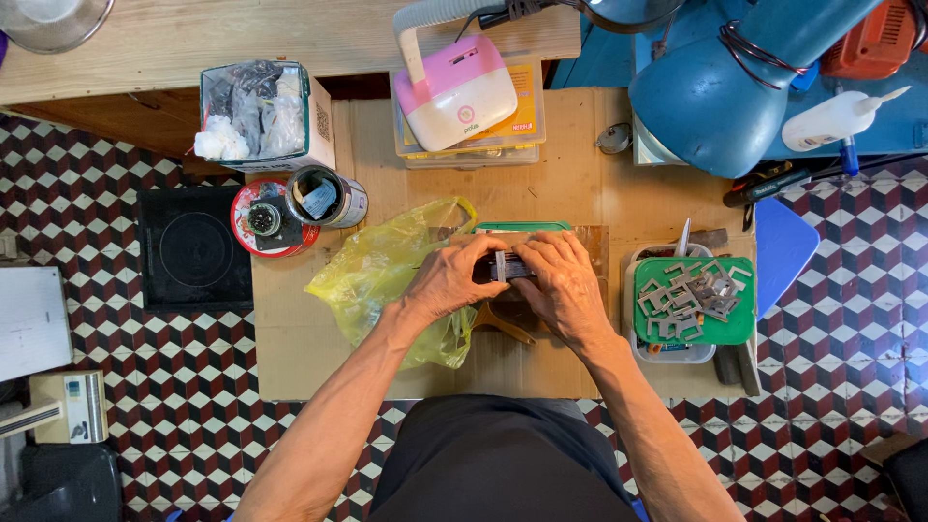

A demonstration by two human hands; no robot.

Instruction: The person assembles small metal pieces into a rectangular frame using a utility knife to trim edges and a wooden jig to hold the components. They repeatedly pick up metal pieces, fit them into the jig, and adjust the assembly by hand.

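Small dark part point(509, 267) at table centre, pinched from both sides: left hand point(452, 278) grips its 9 o'clock end, right hand point(561, 280) its 3 o'clock end, fingers curled and the two hands nearly touching. Yellow bag point(387, 271) lies at 9 o'clock of the hands, touching the left wrist; green lid point(694, 302) heaped with grey metal pieces point(691, 290) sits at 3 o'clock. Can point(327, 196) and box point(263, 114) stand at 10 o'clock; blue lamp point(720, 82) at 1 o'clock.

low wooden table point(580, 184) on cube-patterned tile floor point(164, 387).
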